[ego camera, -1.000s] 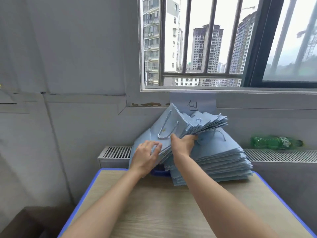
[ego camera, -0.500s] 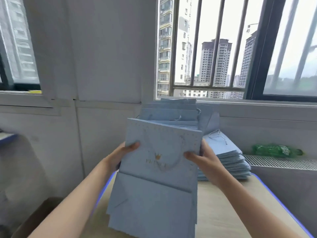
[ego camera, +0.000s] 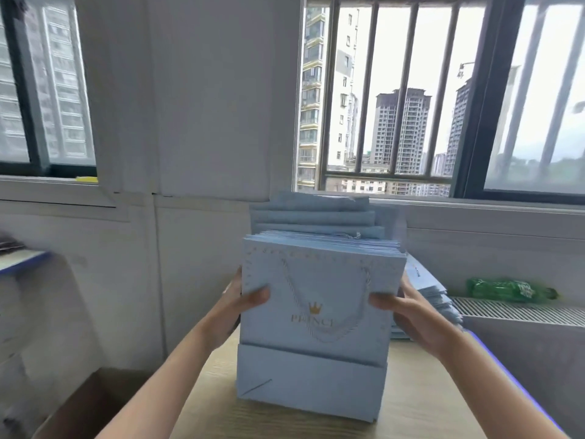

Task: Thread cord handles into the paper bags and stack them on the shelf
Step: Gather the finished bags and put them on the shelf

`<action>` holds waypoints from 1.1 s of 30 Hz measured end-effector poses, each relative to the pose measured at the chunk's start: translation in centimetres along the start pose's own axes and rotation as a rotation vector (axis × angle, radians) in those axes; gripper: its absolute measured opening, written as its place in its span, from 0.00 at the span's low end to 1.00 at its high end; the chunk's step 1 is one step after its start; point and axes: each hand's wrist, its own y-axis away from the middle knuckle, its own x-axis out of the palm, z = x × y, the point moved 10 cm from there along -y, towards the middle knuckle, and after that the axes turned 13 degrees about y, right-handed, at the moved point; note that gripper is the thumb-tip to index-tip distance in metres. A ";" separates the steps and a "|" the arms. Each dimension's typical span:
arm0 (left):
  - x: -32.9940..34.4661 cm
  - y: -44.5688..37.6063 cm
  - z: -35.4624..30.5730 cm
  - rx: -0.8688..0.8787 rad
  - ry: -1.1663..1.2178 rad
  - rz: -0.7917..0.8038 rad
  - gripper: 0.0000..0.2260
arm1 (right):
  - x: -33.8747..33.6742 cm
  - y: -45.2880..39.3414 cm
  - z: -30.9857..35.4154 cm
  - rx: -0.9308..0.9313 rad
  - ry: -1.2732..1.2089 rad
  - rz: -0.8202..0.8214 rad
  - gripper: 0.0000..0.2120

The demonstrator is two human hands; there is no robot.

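I hold a thick bundle of flat light-blue paper bags (ego camera: 316,353) upright over the table, front bag facing me with a gold crown, gold lettering and a pale cord handle (ego camera: 329,308) lying against it. My left hand (ego camera: 240,307) grips the bundle's left edge, thumb on the front. My right hand (ego camera: 402,310) grips the right edge the same way. Behind the bundle, more blue bags (ego camera: 433,293) lie stacked flat at the table's far right, mostly hidden.
The wooden table (ego camera: 421,394) has a blue rim. A green plastic bottle (ego camera: 506,289) lies on the radiator grille (ego camera: 519,312) at right. A cardboard box (ego camera: 85,407) stands on the floor at lower left. A shelf edge (ego camera: 22,261) shows at far left. Barred windows fill the back wall.
Both hands lifted a bundle of bags off the stack and brought it upright toward me. The view swung left and up, and the bundle now stands squarer between my hands.
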 end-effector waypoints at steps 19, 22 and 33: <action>1.2 0.0 2.5 -0.085 -0.011 0.021 0.49 | 1.5 0.5 -1.8 0.026 -0.109 -0.039 0.43; 0.9 -0.3 1.5 0.003 0.006 -0.074 0.42 | 1.1 -0.1 -0.4 -0.029 -0.079 -0.071 0.26; 1.1 -1.9 3.3 -0.079 0.016 0.014 0.45 | 0.5 -1.9 -3.9 0.070 -0.053 -0.052 0.42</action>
